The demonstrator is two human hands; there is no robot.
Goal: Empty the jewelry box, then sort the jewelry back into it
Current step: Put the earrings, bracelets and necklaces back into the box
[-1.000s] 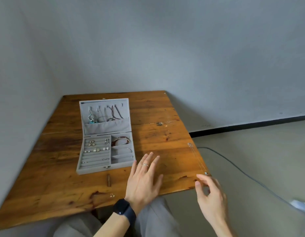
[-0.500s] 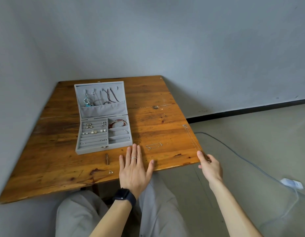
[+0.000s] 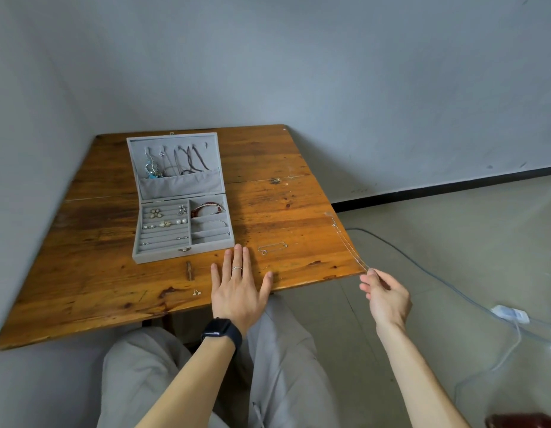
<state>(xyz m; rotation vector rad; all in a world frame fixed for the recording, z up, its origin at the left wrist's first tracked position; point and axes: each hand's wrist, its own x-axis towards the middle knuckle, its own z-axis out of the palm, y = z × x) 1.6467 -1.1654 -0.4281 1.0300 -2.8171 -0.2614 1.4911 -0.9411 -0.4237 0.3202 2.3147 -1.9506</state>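
Jewelry box (image 3: 157,255) sits open, mostly full, on the tabletop (image 3: 98,288), left hand (image 3: 240,291) flat just before it, right hand (image 3: 388,299) pinching the end of a chain (image 3: 350,246) at the right edge: emptying seems underway, and next comes a careful release, then another piece.

Inside the jewelry box (image 3: 181,254), the small pieces (image 3: 166,223) in the ridged rows are too small for me to call rings or studs. In its raised lid, the necklaces (image 3: 187,159) drop into a pocket (image 3: 180,185) that hides their lower ends. Well right of the box, the thin chain (image 3: 350,248) is faint in places, and its near end vanishes inside the right hand (image 3: 387,296). Just in front of the box, a tiny silvery item (image 3: 196,292) is unreadable. Far right of the box, a dark red thing (image 3: 524,421) is cut off by my view's bottom edge.
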